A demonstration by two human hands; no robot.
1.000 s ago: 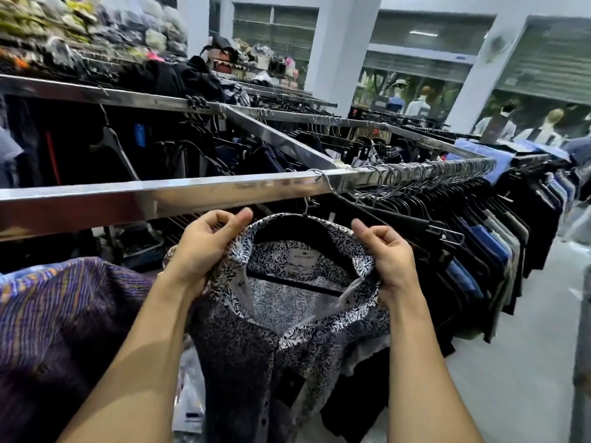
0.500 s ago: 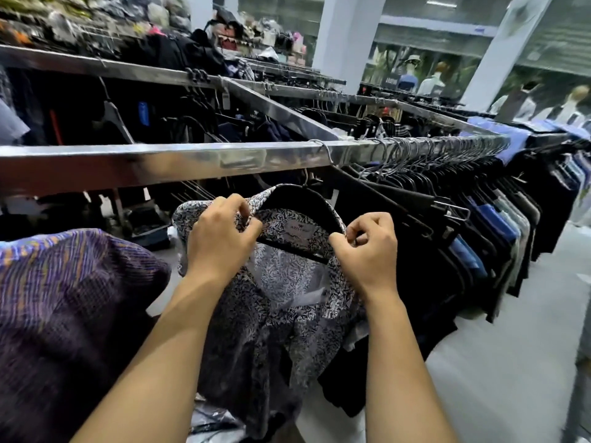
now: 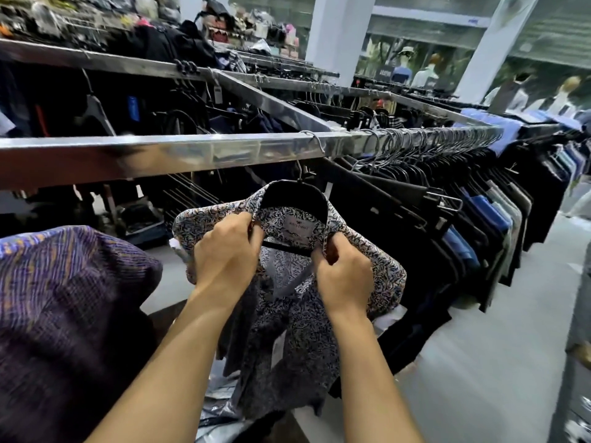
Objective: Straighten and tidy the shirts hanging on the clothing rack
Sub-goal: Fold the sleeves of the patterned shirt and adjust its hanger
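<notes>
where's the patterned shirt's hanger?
Head view, centre: the black hanger hooks over the metal rail, inside the patterned shirt, between a purple garment left and dark shirts right.

Location: retail clothing shop. Indicators: long chrome rails (image 3: 192, 151) densely loaded with hangered garments (image 3: 447, 199), dressed mannequins (image 3: 403, 67) near the storefront, stacked merchandise (image 3: 80, 17) on upper shelving, and white structural pillars (image 3: 339, 36).
</notes>
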